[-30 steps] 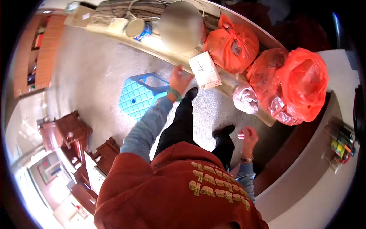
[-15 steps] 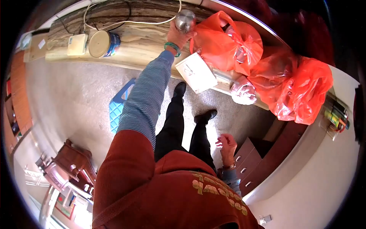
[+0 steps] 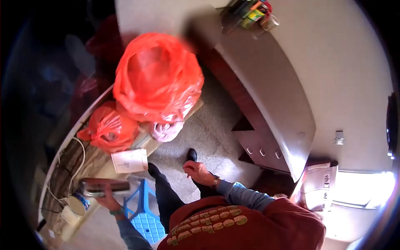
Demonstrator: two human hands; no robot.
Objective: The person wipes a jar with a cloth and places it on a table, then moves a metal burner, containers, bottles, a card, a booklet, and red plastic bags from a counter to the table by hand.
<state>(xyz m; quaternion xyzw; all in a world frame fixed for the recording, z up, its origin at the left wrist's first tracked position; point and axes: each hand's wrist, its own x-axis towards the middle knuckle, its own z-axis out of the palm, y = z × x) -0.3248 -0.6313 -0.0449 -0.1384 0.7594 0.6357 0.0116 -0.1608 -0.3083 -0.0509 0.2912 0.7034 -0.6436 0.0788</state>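
Flask (image 3: pixel 95 188) has shifted from the red bag (image 3: pixel 111 128) toward the tub (image 3: pixel 76 205) at the tabletop (image 3: pixel 105 168), showing side-on, the left hand's (image 3: pixel 109 201) grip closed around its middle (probably for balance), while the right hand (image 3: pixel 198 173) curls, around what, if anything, I cannot tell.

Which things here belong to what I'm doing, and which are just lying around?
Probably in the job:
- metallic container, blurred, in the left hand

Apparently just lying around:
- larger red bag
- smaller red bag
- white printed item
- pinkish bundle
- blue stool
- lidded tub
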